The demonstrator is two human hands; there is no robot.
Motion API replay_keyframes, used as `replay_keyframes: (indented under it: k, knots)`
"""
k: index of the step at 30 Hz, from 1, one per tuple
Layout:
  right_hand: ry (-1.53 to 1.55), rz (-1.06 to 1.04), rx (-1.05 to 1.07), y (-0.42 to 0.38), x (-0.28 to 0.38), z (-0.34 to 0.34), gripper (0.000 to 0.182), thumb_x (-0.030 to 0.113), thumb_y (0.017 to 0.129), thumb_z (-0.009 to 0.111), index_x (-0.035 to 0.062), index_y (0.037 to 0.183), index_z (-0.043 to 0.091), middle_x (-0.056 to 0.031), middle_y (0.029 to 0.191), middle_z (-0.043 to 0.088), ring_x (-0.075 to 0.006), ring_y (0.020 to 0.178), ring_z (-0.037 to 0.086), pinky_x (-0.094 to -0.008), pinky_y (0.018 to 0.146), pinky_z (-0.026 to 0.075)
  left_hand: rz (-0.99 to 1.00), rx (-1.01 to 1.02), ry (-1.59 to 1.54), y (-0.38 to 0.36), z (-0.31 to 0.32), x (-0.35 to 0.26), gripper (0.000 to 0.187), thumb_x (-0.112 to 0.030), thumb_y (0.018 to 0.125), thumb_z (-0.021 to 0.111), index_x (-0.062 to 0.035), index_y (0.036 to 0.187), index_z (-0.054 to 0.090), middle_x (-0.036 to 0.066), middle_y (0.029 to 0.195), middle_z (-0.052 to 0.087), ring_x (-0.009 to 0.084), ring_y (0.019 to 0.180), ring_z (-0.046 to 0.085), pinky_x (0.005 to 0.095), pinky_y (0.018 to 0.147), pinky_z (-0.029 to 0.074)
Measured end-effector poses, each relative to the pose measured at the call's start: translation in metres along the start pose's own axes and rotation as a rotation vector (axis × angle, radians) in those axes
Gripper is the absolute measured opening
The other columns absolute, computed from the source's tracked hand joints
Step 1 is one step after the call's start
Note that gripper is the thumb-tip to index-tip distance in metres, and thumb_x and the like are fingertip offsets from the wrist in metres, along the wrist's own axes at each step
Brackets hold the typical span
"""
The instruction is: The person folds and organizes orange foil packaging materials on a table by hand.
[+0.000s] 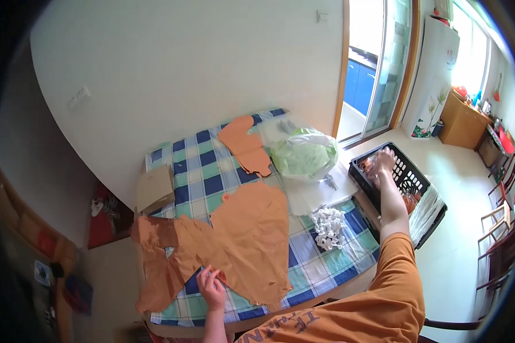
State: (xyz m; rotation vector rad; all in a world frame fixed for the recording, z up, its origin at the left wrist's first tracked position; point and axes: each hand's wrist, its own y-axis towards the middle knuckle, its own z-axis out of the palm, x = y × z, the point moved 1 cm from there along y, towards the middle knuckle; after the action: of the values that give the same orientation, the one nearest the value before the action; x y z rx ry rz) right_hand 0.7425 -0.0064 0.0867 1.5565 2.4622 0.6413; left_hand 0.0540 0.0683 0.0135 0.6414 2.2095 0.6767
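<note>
- Orange-brown sheet material, one large piece (252,234), creased and irregular in outline; lay flat on a plaid cloth (203,136), directly in front of the left hand (213,290), which was the nearer hand.
- Second orange-brown piece (246,148), smaller; lay beyond the large one, towards the wall.
- Black crate (365,186), open-topped, with slotted side; stood beside the cloth at the right, its long axis running from far left to near right. The right hand (385,159) was much the nearer to it, over its far end.
- Right hand, pose: arm stretched forward, palm turned down, fingers reaching in at clear plastic packaging (367,166); whether they had closed on anything could not be told.
- Left hand, pose: forearm rising from the lower edge of the view, fingers loosely bent and slightly apart, at the near edge of the large piece; a small reddish bit showed by the fingertips, and whether it was gripped could not be told.
- Green-and-white plastic bag (306,157), bulging; sat between the smaller piece and the crate.
- White tangled bundle (328,227); lay on the cloth, near side of the bag.
- Clear plastic strips (428,211); lay across the crate's near end.
</note>
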Motion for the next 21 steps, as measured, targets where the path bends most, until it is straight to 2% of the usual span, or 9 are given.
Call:
replay_keyframes:
  k: [3,5,7,9,14,16,18,19,21]
  knots:
    - [0.188,-0.143,-0.348,0.024,0.014,-0.021,0.021,0.026,0.089,0.056,0.0086,0.098,0.065,-0.0138,0.094,0.065,-0.0339,0.088,0.063,-0.0446,0.077,0.051,-0.021,0.009,-0.026,-0.002,0.000,0.001,0.029,0.011,0.072,0.053,-0.0060,0.092,0.066,0.013,0.108,0.061,0.0347,0.100,0.056,0.0423,0.085,0.047]
    - [0.497,0.000,-0.305,0.032,0.029,-0.077,0.021,0.024,0.094,0.052,0.0058,0.097,0.063,-0.0156,0.089,0.067,-0.0344,0.082,0.066,-0.0438,0.071,0.051,-0.028,-0.012,-0.045,-0.002,-0.001,-0.001,0.027,0.010,0.074,0.052,-0.0054,0.092,0.066,0.013,0.107,0.062,0.0347,0.099,0.056,0.0422,0.086,0.047]
    - [0.769,-0.238,-0.516,0.024,0.045,-0.139,0.020,0.020,0.095,0.052,0.0020,0.095,0.060,-0.0162,0.081,0.067,-0.0330,0.072,0.066,-0.0427,0.064,0.050,-0.070,-0.041,-0.127,0.000,0.001,-0.004,0.026,0.010,0.076,0.052,-0.0046,0.092,0.066,0.013,0.105,0.062,0.0344,0.098,0.058,0.0415,0.086,0.047]
    - [1.018,-0.354,-0.446,-0.012,0.074,-0.221,0.019,0.019,0.095,0.054,0.0009,0.097,0.059,-0.0141,0.082,0.066,-0.0266,0.076,0.067,-0.0356,0.069,0.050,-0.091,-0.059,-0.250,0.009,-0.001,-0.016,0.021,0.007,0.084,0.052,-0.0023,0.098,0.065,0.012,0.104,0.064,0.0305,0.098,0.061,0.0397,0.085,0.048]
    - [1.053,-0.919,-0.178,-0.187,0.124,-0.367,0.012,0.006,0.094,0.053,-0.0008,0.098,0.062,-0.0117,0.101,0.067,-0.0163,0.089,0.064,-0.0294,0.079,0.051,-0.806,0.259,-1.572,0.050,0.042,-0.063,0.042,-0.035,0.097,0.052,-0.0060,0.126,0.051,0.010,0.121,0.059,0.0247,0.117,0.054,0.0390,0.097,0.044]
    - [0.877,-1.449,-0.014,-0.251,0.142,-0.369,0.019,-0.004,0.077,0.064,-0.0021,0.096,0.062,-0.0139,0.101,0.066,-0.0285,0.090,0.065,-0.0346,0.081,0.052,-0.730,0.525,-2.149,0.074,0.023,-0.112,0.055,-0.047,0.096,0.048,-0.0075,0.134,0.042,0.011,0.132,0.051,0.0270,0.123,0.048,0.0444,0.102,0.040]
    - [0.932,-1.790,0.396,-0.316,0.160,-0.330,0.017,0.005,0.082,0.064,0.0008,0.099,0.064,-0.0127,0.112,0.064,-0.0270,0.107,0.060,-0.0379,0.089,0.050,-0.734,0.660,-2.701,0.076,0.001,-0.136,0.062,-0.053,0.096,0.042,-0.0088,0.140,0.037,0.013,0.138,0.044,0.0293,0.126,0.046,0.0490,0.104,0.039]
    - [0.919,-1.861,0.424,-0.351,0.170,-0.308,0.023,0.007,0.082,0.063,0.0017,0.104,0.062,-0.0127,0.115,0.061,-0.0279,0.109,0.058,-0.0386,0.092,0.048,-0.946,0.435,-2.137,0.062,0.011,-0.123,0.068,-0.055,0.096,0.039,-0.0088,0.145,0.028,0.013,0.143,0.039,0.0302,0.128,0.044,0.0488,0.106,0.037]
    - [1.014,-1.899,0.497,-0.390,0.176,-0.290,0.030,0.010,0.082,0.062,0.0022,0.112,0.061,-0.0132,0.119,0.059,-0.0297,0.111,0.057,-0.0397,0.095,0.046,-0.980,0.367,-2.020,0.043,0.007,-0.101,0.067,-0.054,0.096,0.039,-0.0084,0.145,0.030,0.013,0.143,0.040,0.0300,0.128,0.044,0.0483,0.106,0.038]
